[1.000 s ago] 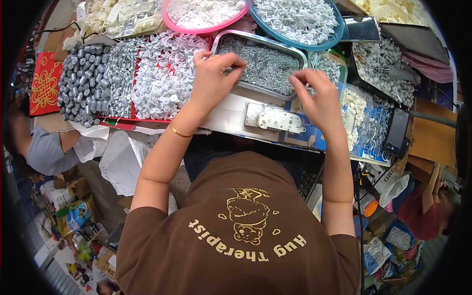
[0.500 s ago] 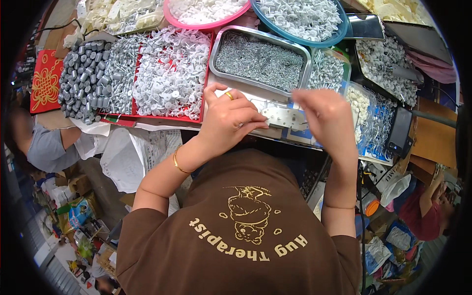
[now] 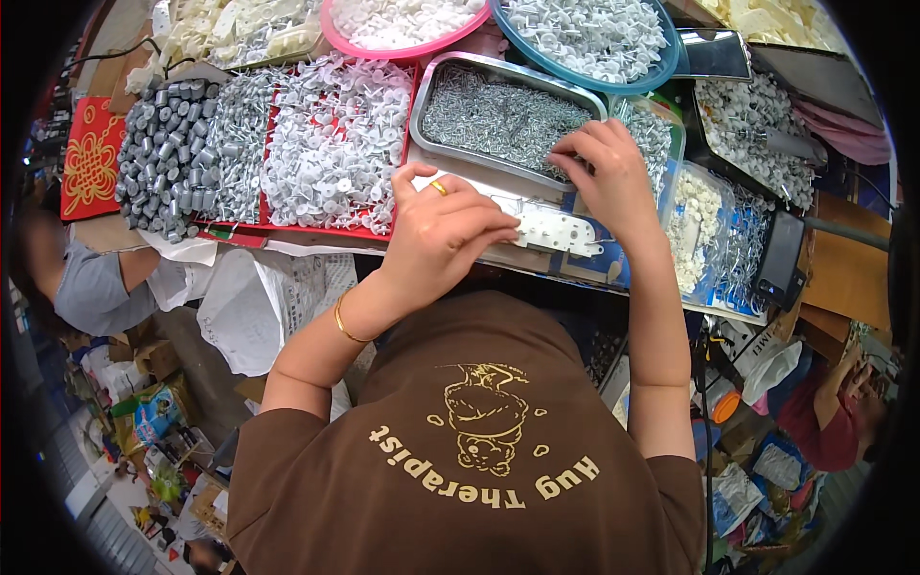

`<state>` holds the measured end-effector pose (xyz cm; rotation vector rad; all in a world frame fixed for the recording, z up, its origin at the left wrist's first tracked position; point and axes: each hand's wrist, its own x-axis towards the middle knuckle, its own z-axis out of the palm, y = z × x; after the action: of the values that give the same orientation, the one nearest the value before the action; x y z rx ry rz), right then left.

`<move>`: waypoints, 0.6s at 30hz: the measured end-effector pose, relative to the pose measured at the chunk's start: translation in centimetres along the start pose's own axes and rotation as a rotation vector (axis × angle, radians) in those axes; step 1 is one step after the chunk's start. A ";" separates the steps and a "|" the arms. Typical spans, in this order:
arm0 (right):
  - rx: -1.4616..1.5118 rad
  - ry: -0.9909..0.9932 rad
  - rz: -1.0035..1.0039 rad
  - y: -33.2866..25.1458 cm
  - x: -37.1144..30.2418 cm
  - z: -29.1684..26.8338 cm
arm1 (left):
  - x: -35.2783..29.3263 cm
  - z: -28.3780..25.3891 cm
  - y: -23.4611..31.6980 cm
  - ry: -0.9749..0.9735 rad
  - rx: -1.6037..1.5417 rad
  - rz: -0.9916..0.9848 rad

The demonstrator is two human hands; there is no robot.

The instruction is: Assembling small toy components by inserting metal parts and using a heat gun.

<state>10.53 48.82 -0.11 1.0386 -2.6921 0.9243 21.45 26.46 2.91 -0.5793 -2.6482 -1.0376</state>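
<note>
— "Head view: where is the plate point(image 3: 561, 233) being seen?"
— "At the left hand's point(image 3: 439, 230) three o'clock, its end being met by pinched fingertips; any grasp cannot be told."
— "The right hand point(image 3: 609, 168)?"
— "Being held curled at the tray's point(image 3: 418, 113) four-o'clock corner, grasp unclear."

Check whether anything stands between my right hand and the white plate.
Only the metal tray's near rim seems to: the right hand has its fingertips at the tray's right end, beyond that rim from the white plate. The left hand is at the plate's left end, off to the side.
</note>
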 end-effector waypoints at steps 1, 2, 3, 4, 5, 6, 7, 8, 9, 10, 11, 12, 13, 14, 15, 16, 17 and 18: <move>0.020 0.053 0.003 -0.5 0.0 -0.5 | 0.0 0.0 -0.1 0.006 -0.029 -0.024; 0.040 0.107 0.007 -0.9 0.1 -0.9 | 0.0 0.0 -0.2 0.012 -0.059 -0.047; 0.039 0.107 0.010 -1.2 0.0 -1.1 | 0.3 0.0 0.3 0.009 -0.062 -0.046; 0.077 0.103 0.120 -1.4 -0.2 -1.4 | 0.7 -0.1 1.2 0.020 -0.023 0.011; 0.114 0.099 0.230 -1.7 -0.3 -1.6 | 1.1 0.1 2.0 0.031 0.014 0.068; 0.112 0.102 0.229 -2.2 -0.5 -2.1 | 1.1 0.8 2.3 0.032 0.027 0.111; 0.136 0.099 0.245 -3.2 -0.9 -2.7 | 1.1 1.8 2.3 0.026 0.040 0.132; 0.159 0.095 0.261 -4.0 -1.5 -3.2 | 1.0 2.8 2.2 0.020 0.053 0.153; 0.107 0.078 0.237 -4.6 -2.3 -3.7 | 0.8 3.8 1.9 0.018 0.092 0.169; 0.103 0.081 0.239 -4.9 -3.2 -4.0 | 0.7 4.0 1.6 0.018 0.089 0.174; 0.042 0.034 0.251 -5.1 -4.2 -4.1 | 0.5 4.2 1.5 0.035 0.082 0.180; -0.022 -0.016 0.265 -5.3 -5.3 -4.3 | 0.4 4.4 1.6 0.052 0.072 0.186; -0.035 -0.019 0.289 -5.7 -5.9 -4.2 | 0.3 4.5 1.6 0.052 0.063 0.191; -0.042 -0.017 0.295 -5.9 -6.0 -4.1 | 0.2 4.5 1.6 0.074 0.085 0.194; -0.077 -0.025 0.297 -6.2 -6.0 -4.1 | 0.1 4.5 1.5 0.095 0.106 0.199; -0.112 -0.033 0.297 -6.5 -5.9 -4.0 | 0.0 4.6 1.5 0.093 0.099 0.206; -0.104 -0.059 0.325 -6.8 -5.9 -4.1 | -0.1 4.7 1.5 0.082 0.086 0.203; -0.111 -0.057 0.329 -6.6 -5.9 -4.5 | -0.1 4.8 1.5 0.075 0.073 0.199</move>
<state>18.78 50.96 4.99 0.6195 -2.9801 0.7864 21.85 30.74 0.31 -0.7539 -2.4917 -0.8841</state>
